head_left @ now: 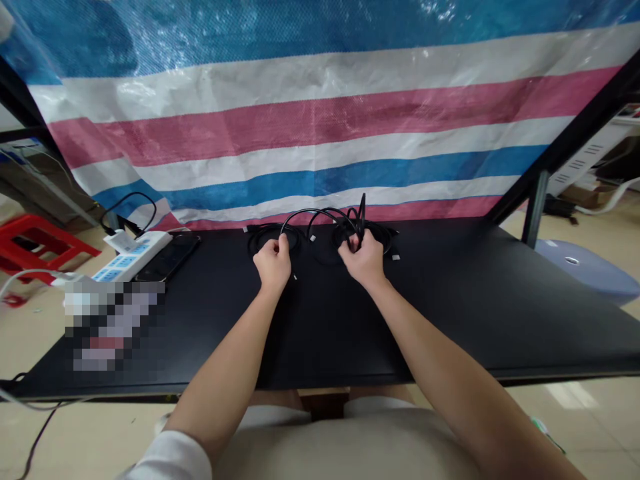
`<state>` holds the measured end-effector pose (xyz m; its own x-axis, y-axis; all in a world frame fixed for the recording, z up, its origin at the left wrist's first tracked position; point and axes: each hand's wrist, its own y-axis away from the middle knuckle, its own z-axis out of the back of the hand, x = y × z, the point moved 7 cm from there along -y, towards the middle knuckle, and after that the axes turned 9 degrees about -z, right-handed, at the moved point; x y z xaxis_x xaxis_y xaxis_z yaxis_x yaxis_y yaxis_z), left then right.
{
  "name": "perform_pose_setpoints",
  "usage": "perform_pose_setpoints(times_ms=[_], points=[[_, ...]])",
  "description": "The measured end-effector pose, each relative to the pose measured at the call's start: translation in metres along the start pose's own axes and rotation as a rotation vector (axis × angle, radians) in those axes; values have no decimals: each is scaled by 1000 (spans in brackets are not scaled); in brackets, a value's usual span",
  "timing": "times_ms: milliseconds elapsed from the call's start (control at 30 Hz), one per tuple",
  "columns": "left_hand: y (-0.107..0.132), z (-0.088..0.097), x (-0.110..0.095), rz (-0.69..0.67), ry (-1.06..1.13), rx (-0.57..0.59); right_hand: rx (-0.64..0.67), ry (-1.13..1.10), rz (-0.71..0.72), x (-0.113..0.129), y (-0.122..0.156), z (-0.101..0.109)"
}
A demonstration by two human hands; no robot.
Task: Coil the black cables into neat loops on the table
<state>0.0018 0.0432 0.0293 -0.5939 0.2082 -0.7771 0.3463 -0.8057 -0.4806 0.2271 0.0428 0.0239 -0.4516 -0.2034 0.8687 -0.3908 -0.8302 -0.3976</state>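
Note:
A black cable (303, 211) arches between my two hands above the black table. My left hand (273, 262) pinches one stretch of it between thumb and fingers. In my right hand (366, 255) are several gathered loops of the same cable, standing upright out of the grip. Behind my left hand lies a coil of black cable (260, 233) on the table. Another coiled black cable (384, 235) rests behind and beside my right hand. Small white tags show near the coils; whether the coils join the held cable, I cannot tell.
A white power strip (131, 259) with plugs stands at the table's left, beside a black phone (169, 259). A striped sheet (315, 127) hangs behind the black table (450, 300). A red stool (37, 243) is on the floor at left, a bluish-grey seat (587, 270) at right.

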Motion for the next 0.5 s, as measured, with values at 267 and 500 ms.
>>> perform_pose_setpoints(times_ms=[267,500], points=[[-2,23,2,-54,70,-251,-269,51,-122,-18,-18,33],[-8,-4,10,24,431,-1,-199,-249,-241,-34,-26,27]])
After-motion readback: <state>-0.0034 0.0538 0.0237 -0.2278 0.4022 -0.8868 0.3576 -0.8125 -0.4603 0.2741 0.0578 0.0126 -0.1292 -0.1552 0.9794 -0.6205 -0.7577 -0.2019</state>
